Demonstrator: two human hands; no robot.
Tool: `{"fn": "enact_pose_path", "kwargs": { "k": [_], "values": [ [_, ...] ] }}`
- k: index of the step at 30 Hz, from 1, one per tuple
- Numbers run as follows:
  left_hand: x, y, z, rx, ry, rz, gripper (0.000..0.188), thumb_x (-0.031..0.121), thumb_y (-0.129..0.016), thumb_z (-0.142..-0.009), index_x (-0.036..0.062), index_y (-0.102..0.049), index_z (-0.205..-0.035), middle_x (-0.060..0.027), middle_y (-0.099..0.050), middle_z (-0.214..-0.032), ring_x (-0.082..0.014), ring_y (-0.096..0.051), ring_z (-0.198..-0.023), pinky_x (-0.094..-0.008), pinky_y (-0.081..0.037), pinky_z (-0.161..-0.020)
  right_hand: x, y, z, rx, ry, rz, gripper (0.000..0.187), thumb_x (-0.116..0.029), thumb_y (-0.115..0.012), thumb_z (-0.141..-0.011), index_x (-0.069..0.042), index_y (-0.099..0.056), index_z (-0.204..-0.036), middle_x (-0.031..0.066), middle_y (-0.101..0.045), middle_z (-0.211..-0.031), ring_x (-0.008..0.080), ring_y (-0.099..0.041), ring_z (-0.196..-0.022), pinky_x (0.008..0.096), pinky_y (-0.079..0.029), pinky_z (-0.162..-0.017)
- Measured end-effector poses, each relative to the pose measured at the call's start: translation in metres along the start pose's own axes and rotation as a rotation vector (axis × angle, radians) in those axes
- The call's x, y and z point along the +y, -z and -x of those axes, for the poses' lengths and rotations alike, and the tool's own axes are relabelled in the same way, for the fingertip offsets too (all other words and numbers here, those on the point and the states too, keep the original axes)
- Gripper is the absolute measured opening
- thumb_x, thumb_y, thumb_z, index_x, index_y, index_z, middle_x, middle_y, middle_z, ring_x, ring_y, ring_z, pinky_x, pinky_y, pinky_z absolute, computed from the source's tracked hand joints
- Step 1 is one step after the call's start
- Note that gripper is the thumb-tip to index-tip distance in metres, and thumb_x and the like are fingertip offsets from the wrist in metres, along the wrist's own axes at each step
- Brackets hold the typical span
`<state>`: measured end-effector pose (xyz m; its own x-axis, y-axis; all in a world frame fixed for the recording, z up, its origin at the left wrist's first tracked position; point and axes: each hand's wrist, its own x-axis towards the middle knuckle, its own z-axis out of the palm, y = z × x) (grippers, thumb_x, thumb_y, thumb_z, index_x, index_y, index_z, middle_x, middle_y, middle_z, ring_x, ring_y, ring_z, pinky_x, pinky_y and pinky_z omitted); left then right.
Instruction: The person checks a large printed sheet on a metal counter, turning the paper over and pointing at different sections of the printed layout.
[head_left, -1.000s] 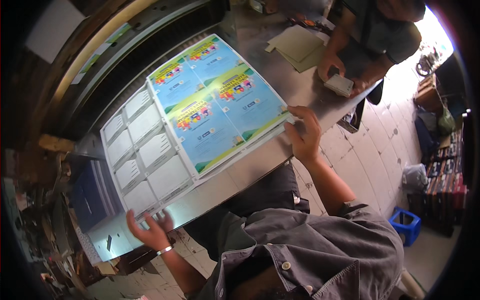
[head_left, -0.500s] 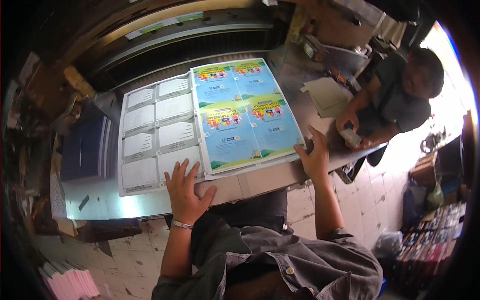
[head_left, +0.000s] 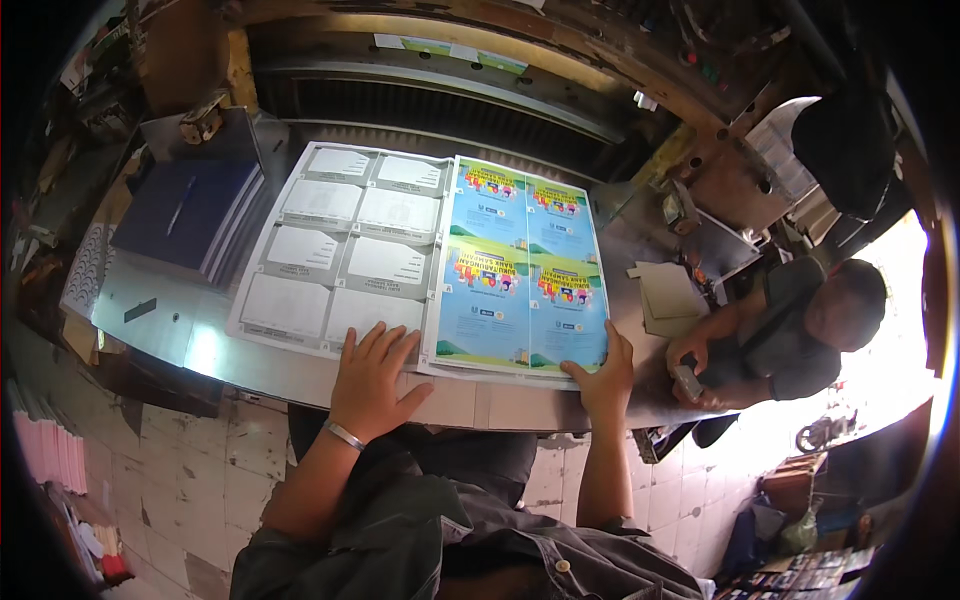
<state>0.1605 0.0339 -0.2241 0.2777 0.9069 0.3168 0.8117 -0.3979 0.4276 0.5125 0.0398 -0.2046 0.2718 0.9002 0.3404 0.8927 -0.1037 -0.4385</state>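
Note:
Two large printed sheets lie side by side on a metal-topped table. The left one is a grey-and-white form sheet [head_left: 345,240]; the right one is a colourful blue, green and yellow sheet [head_left: 490,320] with a repeated cover design upside down to me. My left hand [head_left: 375,385] lies open, fingers spread over the near edge of the form sheet, with a metal bracelet [head_left: 346,436] on its wrist. My right hand [head_left: 605,380] is at the near right corner of the colourful sheet, thumb over its near edge and fingers along its right side, apart from the thumb.
A thick dark blue stack [head_left: 185,215] with a pen on it sits at the table's left. Plain cardboard pieces [head_left: 668,300] lie to the right, near a seated person [head_left: 800,330] holding a small object. A machine's dark slatted front [head_left: 430,105] runs along the back.
The view has swung left, so the table's left side shows more. My right thumb has come onto the colourful sheet's corner. My left hand stays on the form sheet's edge.

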Motion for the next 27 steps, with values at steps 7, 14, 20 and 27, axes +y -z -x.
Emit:
{"fn": "enact_pose_path", "kwargs": {
  "k": [7, 14, 20, 27],
  "values": [
    [-0.007, -0.001, -0.002, 0.039, -0.006, 0.012, 0.071, 0.048, -0.070, -0.083, 0.0108, -0.051, -0.141, -0.0126, -0.054, -0.139, -0.0357, -0.043, -0.137, -0.0610, -0.023, -0.117, 0.032, 0.006, -0.015, 0.039, -0.061, -0.281, 0.060, 0.002, -0.076, -0.070, -0.004, -0.064, -0.128, 0.0180, -0.066, -0.119, 0.0330, -0.064, -0.111, 0.0384, -0.048, -0.099],
    [-0.006, 0.002, -0.005, 0.006, 0.021, 0.022, 0.072, 0.049, -0.070, -0.083, 0.0097, -0.051, -0.141, -0.0123, -0.054, -0.139, -0.0352, -0.043, -0.137, -0.0603, -0.022, -0.117, 0.056, 0.048, 0.004, 0.017, -0.098, -0.437, 0.050, 0.005, -0.068, -0.072, 0.003, -0.069, -0.122, 0.0147, -0.072, -0.101, 0.0209, -0.067, -0.089, 0.0326, -0.053, -0.084],
    [-0.005, 0.001, -0.006, -0.007, 0.025, 0.031, 0.073, 0.046, -0.072, -0.081, 0.0095, -0.052, -0.140, -0.0121, -0.054, -0.139, -0.0353, -0.043, -0.137, -0.0598, -0.021, -0.118, 0.062, 0.066, 0.038, -0.129, -0.337, -0.468, 0.048, 0.002, -0.063, -0.076, 0.005, -0.067, -0.124, 0.0131, -0.071, -0.104, 0.0136, -0.064, -0.077, 0.0248, -0.051, -0.068],
    [-0.006, -0.001, -0.006, 0.005, 0.034, 0.026, 0.073, 0.044, -0.073, -0.080, 0.0087, -0.052, -0.140, -0.0131, -0.054, -0.140, -0.0363, -0.043, -0.138, -0.0592, -0.021, -0.118, 0.052, 0.043, 0.038, -0.087, -0.339, -0.784, 0.049, 0.005, -0.062, -0.079, 0.008, -0.063, -0.128, 0.0134, -0.070, -0.110, 0.0135, -0.065, -0.086, 0.0231, -0.051, -0.075]
  ]
}}
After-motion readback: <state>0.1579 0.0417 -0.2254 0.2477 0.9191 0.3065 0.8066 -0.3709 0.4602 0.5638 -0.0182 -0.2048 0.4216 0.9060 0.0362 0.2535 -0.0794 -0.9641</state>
